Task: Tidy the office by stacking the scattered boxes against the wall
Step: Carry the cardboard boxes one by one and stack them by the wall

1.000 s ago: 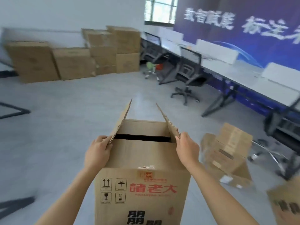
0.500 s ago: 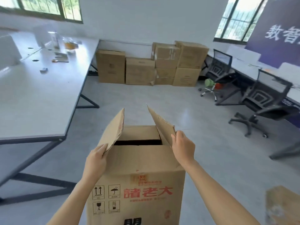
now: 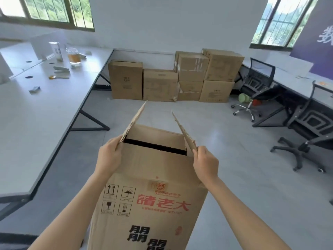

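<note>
One carried box [image 3: 153, 186], brown corrugated card with red and black printed characters and handling symbols, is held upright in front of the body, clear of the floor [image 3: 225, 150] so far as can be seen, its two side flaps raised and its top open. Left hand [image 3: 108, 159]: grip pressed against the left upper corner, fingers curled at the foot of the left flap. Right hand [image 3: 205, 163]: grip pinching the lower edge of the right flap. Stacked boxes [image 3: 173, 82] are seen ahead against the far wall [image 3: 162, 24], between a white bench [image 3: 36, 105] on the left and office chairs [image 3: 255, 87] on the right, well apart from the carried box. Change noted against the frame one second back: the view has been swung leftward, so that the blue banner and the scattered boxes on the floor at the right have been lost from sight, and the stack has been brought to the centre. Against the half-second frame, the stack appears somewhat nearer. Judged meaning: the box is being carried toward the stack; placing is not yet done.
</note>
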Demonstrator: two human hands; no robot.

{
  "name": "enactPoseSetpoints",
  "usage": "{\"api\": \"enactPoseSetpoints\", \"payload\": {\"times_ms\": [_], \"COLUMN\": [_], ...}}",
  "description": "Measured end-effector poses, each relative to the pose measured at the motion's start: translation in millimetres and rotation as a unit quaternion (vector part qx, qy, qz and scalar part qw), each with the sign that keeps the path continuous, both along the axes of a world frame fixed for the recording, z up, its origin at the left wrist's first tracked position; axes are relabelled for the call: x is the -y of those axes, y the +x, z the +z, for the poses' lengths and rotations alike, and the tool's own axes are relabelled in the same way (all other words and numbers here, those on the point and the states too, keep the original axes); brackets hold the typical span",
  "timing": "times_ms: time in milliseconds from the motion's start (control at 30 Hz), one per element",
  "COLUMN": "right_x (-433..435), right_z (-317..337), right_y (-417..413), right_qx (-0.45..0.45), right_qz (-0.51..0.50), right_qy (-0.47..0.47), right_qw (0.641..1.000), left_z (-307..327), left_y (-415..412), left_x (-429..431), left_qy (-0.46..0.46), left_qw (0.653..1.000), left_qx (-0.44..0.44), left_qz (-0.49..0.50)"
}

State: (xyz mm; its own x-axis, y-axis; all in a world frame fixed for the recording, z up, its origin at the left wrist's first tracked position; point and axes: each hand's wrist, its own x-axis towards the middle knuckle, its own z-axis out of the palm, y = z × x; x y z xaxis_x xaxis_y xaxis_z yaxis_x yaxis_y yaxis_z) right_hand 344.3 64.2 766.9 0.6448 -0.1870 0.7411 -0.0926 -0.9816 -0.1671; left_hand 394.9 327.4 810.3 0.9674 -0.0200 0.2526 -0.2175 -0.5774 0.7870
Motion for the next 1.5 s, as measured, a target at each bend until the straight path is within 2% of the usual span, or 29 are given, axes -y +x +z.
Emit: {"api": "enactPoseSetpoints", "payload": {"times_ms": [167, 400, 633, 800, 1033, 1133, 1300, 1500], "right_x": [68, 132, 216, 277, 382, 409, 461, 544], "right_z": [12, 8, 20, 17, 30, 22, 14, -8], "right_y": [83, 170, 270, 355, 435, 475, 554, 649], "right_qx": [0.012, -0.001, -0.015, -0.06, -0.066, -0.046, -0.043, -0.031], "right_qz": [0.036, 0.089, 0.064, 0.055, -0.033, -0.028, -0.021, 0.001], "right_qy": [0.012, 0.008, 0.007, -0.014, -0.027, -0.021, -0.018, 0.016], "right_qw": [0.999, 0.996, 0.998, 0.997, 0.997, 0.998, 0.999, 0.999], "left_z": [30, 33, 18, -1, 7, 12, 17, 2], "left_y": [75, 153, 247, 342, 463, 507, 590, 677], "left_x": [71, 141, 216, 285, 380, 420, 473, 553], "left_qy": [-0.039, -0.051, -0.055, -0.054, -0.066, -0.045, -0.057, -0.017], "left_qw": [0.999, 0.997, 0.997, 0.998, 0.996, 0.997, 0.997, 0.998], "left_qx": [0.004, -0.015, -0.014, -0.022, -0.048, -0.029, -0.032, -0.034], "left_qz": [0.036, 0.06, 0.046, 0.007, -0.021, -0.06, -0.041, -0.047]}}
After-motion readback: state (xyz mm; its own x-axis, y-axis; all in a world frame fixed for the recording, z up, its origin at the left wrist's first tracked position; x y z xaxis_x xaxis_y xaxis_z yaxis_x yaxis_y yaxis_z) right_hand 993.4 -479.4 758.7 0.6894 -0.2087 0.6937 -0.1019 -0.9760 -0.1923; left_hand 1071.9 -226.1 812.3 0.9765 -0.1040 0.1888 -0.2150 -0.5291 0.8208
